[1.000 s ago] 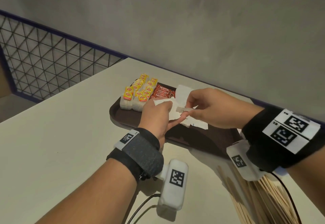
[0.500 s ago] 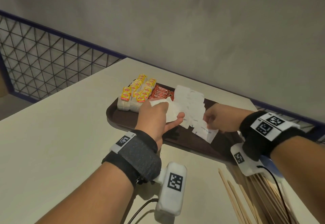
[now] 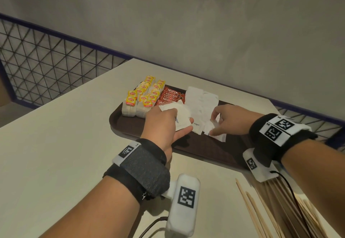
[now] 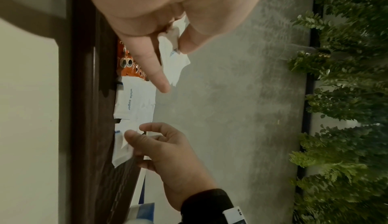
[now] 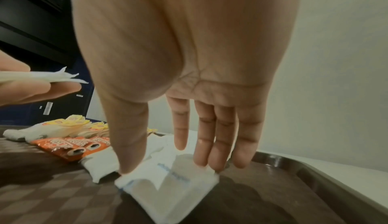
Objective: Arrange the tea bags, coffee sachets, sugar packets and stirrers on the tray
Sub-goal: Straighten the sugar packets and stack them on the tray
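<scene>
On the brown tray [image 3: 138,133] lie tea bags [image 3: 143,97] with yellow tags at the far left, then red coffee sachets [image 3: 170,96], then a row of white sugar packets [image 3: 201,103]. My left hand [image 3: 164,124] hovers over the tray's middle and grips a small stack of sugar packets [image 3: 182,118] between thumb and fingers; the same stack [image 4: 174,58] shows in the left wrist view. My right hand [image 3: 219,124] reaches down to the right end of the row. Its thumb and straight fingers rest on the nearest sugar packet [image 5: 172,187], which lies flat on the tray [image 5: 315,174].
A heap of wooden stirrers [image 3: 280,209] lies on the cream table [image 3: 56,153] at the near right, off the tray. A grey wall stands close behind the tray. A wire-mesh railing [image 3: 46,69] runs along the far left edge.
My right hand took a packet from the left hand's stack, carried it right and lowered it onto the tray at the end of the row. The left hand stayed put.
</scene>
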Motion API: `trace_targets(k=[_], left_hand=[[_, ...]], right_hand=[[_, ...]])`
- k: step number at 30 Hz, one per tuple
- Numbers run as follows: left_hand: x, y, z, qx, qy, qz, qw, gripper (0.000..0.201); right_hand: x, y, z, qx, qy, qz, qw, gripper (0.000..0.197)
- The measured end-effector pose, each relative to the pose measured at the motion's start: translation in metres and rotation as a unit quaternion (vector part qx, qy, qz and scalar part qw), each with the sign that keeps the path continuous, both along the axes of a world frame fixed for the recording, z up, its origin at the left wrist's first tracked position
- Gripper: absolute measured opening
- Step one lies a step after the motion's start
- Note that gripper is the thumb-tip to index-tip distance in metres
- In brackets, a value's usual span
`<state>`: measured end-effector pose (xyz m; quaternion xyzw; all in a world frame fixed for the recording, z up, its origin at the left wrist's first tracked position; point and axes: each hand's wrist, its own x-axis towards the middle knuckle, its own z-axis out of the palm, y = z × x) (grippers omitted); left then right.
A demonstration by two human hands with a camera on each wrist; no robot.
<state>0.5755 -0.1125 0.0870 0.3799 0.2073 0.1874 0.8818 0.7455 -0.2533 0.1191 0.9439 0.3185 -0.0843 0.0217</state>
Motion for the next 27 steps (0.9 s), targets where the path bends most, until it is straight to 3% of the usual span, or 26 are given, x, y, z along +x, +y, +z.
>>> trace_targets(k=[9, 13, 23, 27], left_hand=[[0.001, -0.001, -0.004, 0.087, 0.008, -0.001, 0.996, 0.031], [-0.002, -0.002, -0.004, 0.102, 0.001, -0.004, 0.995, 0.026], [0.0, -0.002, -0.005, 0.127, 0.011, 0.029, 0.991, 0.037], [0.0, -0.001, -0.005, 0.115, 0.005, 0.036, 0.993, 0.029]], right_hand=[[0.003, -0.004, -0.008, -0.038, -0.012, -0.017, 0.999, 0.062], [0.005, -0.001, -0.011, -0.028, 0.0, -0.024, 0.999, 0.061], [0.009, -0.006, -0.014, 0.004, 0.002, -0.004, 1.0, 0.054], [0.005, -0.008, -0.012, 0.006, -0.004, 0.008, 1.0, 0.049]])
